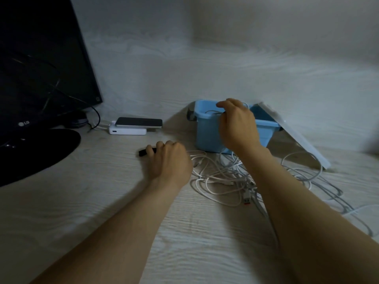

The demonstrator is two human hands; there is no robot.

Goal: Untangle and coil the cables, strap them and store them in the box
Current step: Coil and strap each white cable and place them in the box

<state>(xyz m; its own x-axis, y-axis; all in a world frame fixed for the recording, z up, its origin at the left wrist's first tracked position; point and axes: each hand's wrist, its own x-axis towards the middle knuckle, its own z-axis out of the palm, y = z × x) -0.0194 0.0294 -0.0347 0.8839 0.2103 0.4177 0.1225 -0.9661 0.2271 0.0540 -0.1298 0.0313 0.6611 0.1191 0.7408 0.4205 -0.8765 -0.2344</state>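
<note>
Over the blue box (207, 136), the right hand (238, 124), grip pinching a coiled cable (212, 112); left of it, the left hand (170, 160), grip curled round a black strap (143, 152)

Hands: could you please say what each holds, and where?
Left hand pinches the right end of the black strap; right hand apparently holds a white cable in the blue box.

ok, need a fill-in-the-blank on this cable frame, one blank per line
1. The right hand holds a coiled cable over the ___ box.
2. The strap gripped by the left hand is ___.
3. On the white power bank lies a ___.
4. The white lid leans on the box's ___ side.
Missing: blue; black; phone; right.
</note>
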